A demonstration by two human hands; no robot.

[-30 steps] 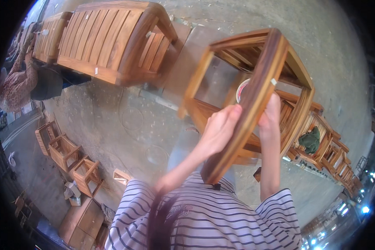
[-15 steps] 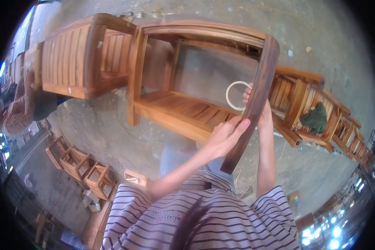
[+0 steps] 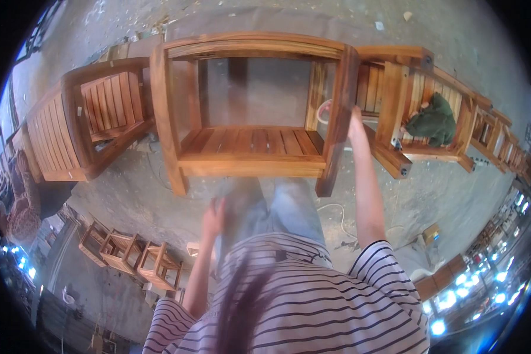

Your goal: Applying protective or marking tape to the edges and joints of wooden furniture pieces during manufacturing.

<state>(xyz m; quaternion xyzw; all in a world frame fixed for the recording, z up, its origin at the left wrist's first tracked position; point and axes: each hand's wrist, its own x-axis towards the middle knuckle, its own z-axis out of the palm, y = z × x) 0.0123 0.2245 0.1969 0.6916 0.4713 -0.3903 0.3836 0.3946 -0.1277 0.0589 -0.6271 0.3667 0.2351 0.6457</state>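
A brown wooden frame with a slatted lower shelf (image 3: 253,143) stands upright before me, like a small side table or stool. My right hand (image 3: 355,125) is at its dark right leg (image 3: 338,135), with the fingers partly hidden behind the wood. A thin pale ring (image 3: 319,112), like a nearly used-up roll of tape, shows just past that leg by the hidden fingers; the hand seems closed on it. My left hand (image 3: 213,218) hangs low beside my leg, away from the frame. It is slightly blurred, its fingers loosely apart, with nothing visible in it.
Another slatted wooden piece (image 3: 53,138) stands close on the left. At right, a row of similar furniture (image 3: 389,112) carries a dark green cloth (image 3: 433,123). Small wooden stools (image 3: 159,262) stand behind left. A person (image 3: 26,194) is at the far left. A pale cord (image 3: 341,215) lies on the floor.
The wooden frame has swung from tilted to nearly square before me and shifted left. My left hand has let go of the dark leg and dropped to my side. My right hand stays by it.
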